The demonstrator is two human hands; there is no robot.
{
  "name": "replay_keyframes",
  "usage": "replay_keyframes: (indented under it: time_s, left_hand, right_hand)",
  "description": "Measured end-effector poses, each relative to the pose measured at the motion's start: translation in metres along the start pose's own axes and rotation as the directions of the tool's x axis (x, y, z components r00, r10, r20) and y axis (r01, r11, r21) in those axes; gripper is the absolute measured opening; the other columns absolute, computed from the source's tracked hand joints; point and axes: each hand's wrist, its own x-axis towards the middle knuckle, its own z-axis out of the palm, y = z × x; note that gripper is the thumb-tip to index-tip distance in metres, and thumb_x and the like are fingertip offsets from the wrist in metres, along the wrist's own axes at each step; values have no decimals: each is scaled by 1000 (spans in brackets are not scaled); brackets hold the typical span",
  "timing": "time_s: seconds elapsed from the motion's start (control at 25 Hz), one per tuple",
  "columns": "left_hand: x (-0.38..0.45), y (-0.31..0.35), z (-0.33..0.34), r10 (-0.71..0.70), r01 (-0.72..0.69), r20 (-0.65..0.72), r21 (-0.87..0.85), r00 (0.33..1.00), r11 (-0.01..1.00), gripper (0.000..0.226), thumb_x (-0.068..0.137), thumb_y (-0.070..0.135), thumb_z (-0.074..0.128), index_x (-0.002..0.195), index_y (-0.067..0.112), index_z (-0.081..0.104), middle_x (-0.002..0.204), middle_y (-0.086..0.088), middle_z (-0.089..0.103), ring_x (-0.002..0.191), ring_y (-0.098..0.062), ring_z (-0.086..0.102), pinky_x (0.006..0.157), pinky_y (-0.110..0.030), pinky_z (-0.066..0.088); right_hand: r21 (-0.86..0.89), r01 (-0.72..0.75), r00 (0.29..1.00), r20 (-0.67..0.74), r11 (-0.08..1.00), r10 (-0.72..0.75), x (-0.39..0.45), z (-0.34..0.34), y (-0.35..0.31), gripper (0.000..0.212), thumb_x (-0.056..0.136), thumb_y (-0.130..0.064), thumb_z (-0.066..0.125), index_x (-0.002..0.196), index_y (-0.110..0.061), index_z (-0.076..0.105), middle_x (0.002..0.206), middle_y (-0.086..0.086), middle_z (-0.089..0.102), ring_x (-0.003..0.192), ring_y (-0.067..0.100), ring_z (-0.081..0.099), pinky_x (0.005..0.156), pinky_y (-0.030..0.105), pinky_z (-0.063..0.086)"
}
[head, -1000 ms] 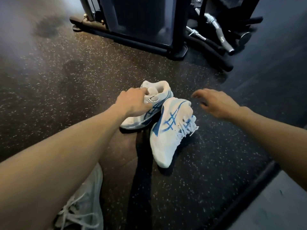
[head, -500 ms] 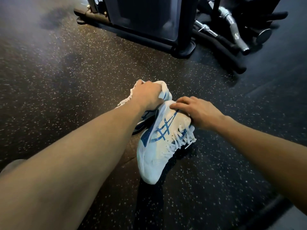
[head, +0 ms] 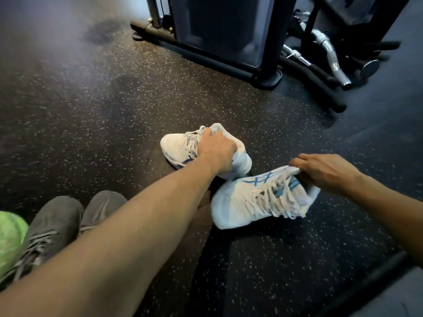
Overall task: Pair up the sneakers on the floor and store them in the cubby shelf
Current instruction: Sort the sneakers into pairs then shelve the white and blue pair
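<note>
Two white sneakers with blue stripes are in the middle of the speckled black floor. My left hand [head: 216, 153] grips the far sneaker [head: 177, 148] at its collar, toe pointing left. My right hand [head: 325, 171] holds the near sneaker [head: 249, 200] by its heel collar, toe pointing left and laces hanging loose. A pair of grey sneakers [head: 61, 223] stands side by side at the lower left, partly behind my left forearm. The cubby shelf is not in view.
A green shoe [head: 10, 239] shows at the left edge. A black gym machine base [head: 229, 62] stands at the back, with chrome bars [head: 327, 53] and black padded tubes on the floor to its right. A lighter mat edge [head: 389, 291] lies at the bottom right.
Both hands have taken hold of the white sneakers and turned them so the toes point left. The view shifted, bringing the grey pair and green shoe into sight.
</note>
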Motion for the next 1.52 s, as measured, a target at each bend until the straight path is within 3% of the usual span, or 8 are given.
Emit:
replay_keyframes:
  time_s: [0.24,0.36,0.56,0.68,0.96,1.12,1.32,1.52]
  left_hand:
    - [-68,-28,7,151,-151,9,135,988,979,30,94,39,50,120,28,64,130,0,57,128,-21,42,98,-40,31]
    - [-111,-38,17,248,-247,13,145,969,958,24,94,27,52,115,28,65,126,4,60,127,-21,40,89,-37,35]
    - [-176,-43,36,378,-374,14,169,926,912,24,95,22,51,114,28,64,119,10,61,118,-21,42,81,-36,33]
    - [-203,-47,46,422,-411,-3,221,906,884,27,97,20,49,118,26,63,118,9,61,114,-22,44,75,-36,29]
    - [-251,-56,58,423,-417,14,206,906,885,27,96,17,49,117,27,63,114,9,62,115,-21,44,78,-36,32]
    - [-266,-68,60,399,-404,62,192,915,895,25,94,20,51,113,29,64,112,9,61,116,-19,43,80,-34,33]
    - [-275,-71,66,396,-408,98,196,913,892,24,86,32,54,108,30,64,107,10,58,113,-17,42,83,-34,33]
    - [-288,-61,69,313,-323,122,67,942,944,33,75,39,53,102,26,66,101,7,59,110,-18,40,89,-39,27]
  right_hand:
    - [-79,-102,978,176,992,115,-62,-11,-14,10,98,-42,43,93,-33,45,94,-14,54,78,6,53,61,18,34]
    - [-17,-247,932,270,969,243,-85,-13,-29,16,98,-43,44,97,-32,56,90,-9,62,76,8,58,55,19,37]
    - [160,-433,884,268,887,384,-97,-15,-72,17,92,-33,45,81,-23,54,93,7,66,81,24,62,73,38,51]
    - [278,-482,869,271,831,414,-90,-19,-112,17,90,-23,44,74,-20,48,89,15,67,74,30,65,60,34,48]
    - [496,-545,838,288,676,464,-66,-26,-200,31,91,-14,38,82,4,62,68,17,70,49,23,66,41,22,43]
    - [578,-547,834,317,605,452,-58,-27,-239,33,92,-13,35,78,6,59,52,14,67,40,22,66,47,28,55]
    - [623,-547,831,321,559,455,-56,-29,-271,36,91,-16,36,76,5,61,52,14,68,43,24,68,57,36,61]
    - [608,-537,837,300,584,457,-63,-16,-294,31,92,-23,35,84,-2,57,63,10,70,48,22,69,65,39,61]
